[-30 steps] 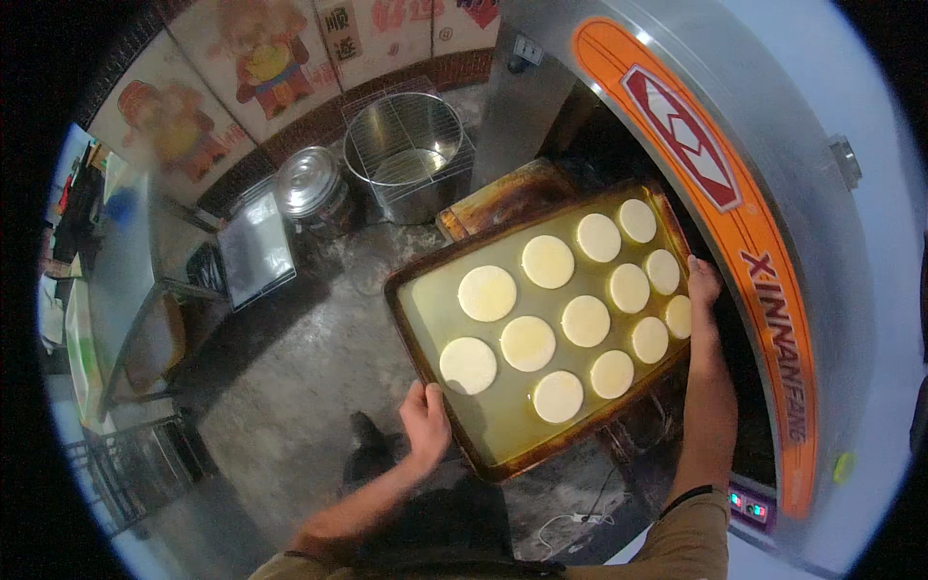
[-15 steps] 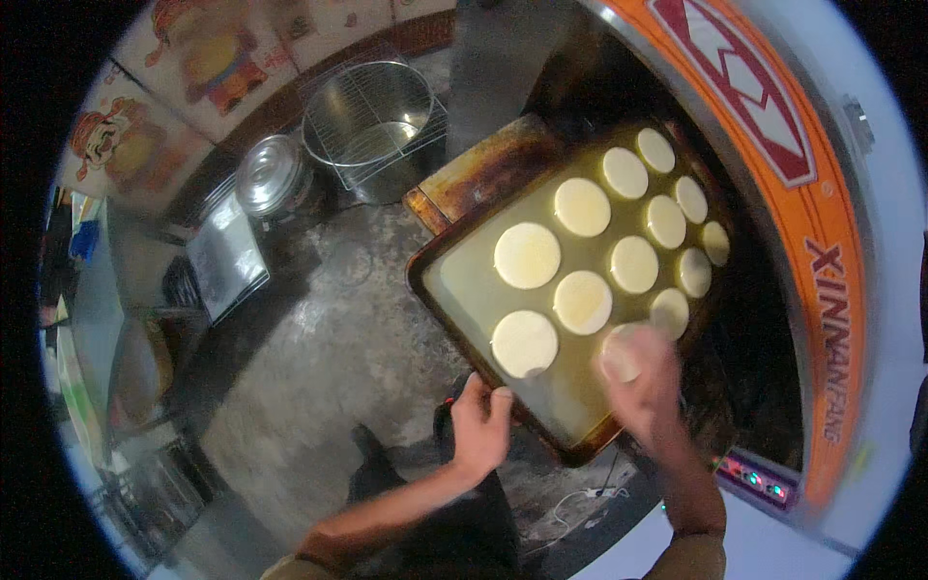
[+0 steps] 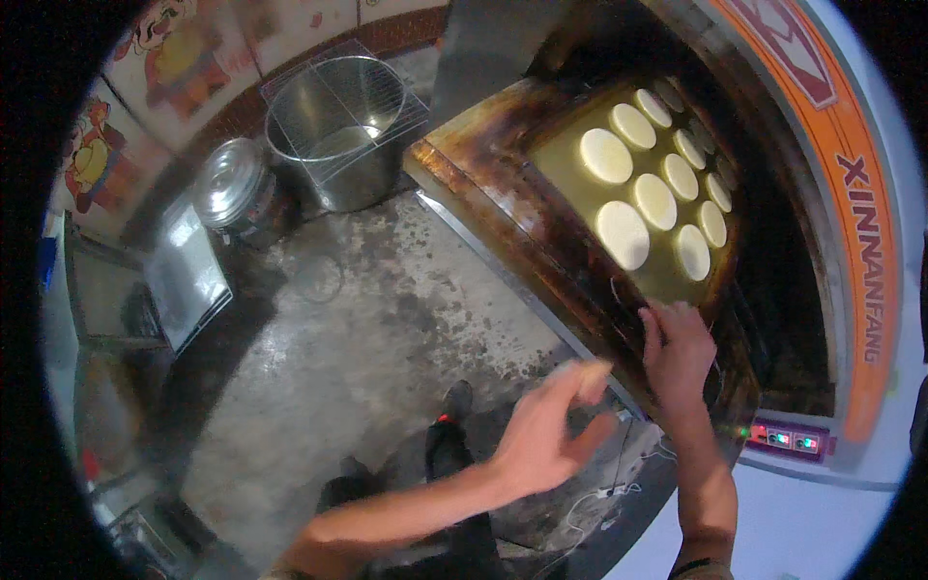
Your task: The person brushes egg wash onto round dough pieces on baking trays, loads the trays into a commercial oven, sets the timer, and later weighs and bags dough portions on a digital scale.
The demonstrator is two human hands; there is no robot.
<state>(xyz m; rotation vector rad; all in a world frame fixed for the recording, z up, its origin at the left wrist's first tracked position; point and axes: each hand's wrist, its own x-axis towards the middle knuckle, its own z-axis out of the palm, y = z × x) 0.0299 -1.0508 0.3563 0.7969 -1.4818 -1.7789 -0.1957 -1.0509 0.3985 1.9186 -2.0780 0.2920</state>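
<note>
A dark-rimmed baking tray point(image 3: 670, 286) lies in the opening of an oven point(image 3: 474, 169). Round, flat, pale dough discs point(image 3: 622, 235) stand in rows in its shallow yellowish liquid, and those farthest in are dim in the shade. My right hand point(image 3: 681, 353) is closed at the near edge of the tray, fingertips on the rim. Lower and to the left, my left hand point(image 3: 546, 435) hovers in front of the oven's front edge, free of the tray. Its thumb is apart from the fingers and it holds nothing; the fingertips are slightly blurred.
A lit control panel point(image 3: 793, 440) is beside my right forearm. An orange trim band point(image 3: 855, 242) curves along the right. Left of the oven, a large metal pot point(image 3: 333, 184) carries a wire rack point(image 3: 372, 135), next to a lidded pot point(image 3: 232, 184). A white cable point(image 3: 585, 503) trails near the floor.
The tray has moved away from me, farther into the oven. My left hand has let go of its rim. My right hand has shifted from above a disc to the tray's near edge.
</note>
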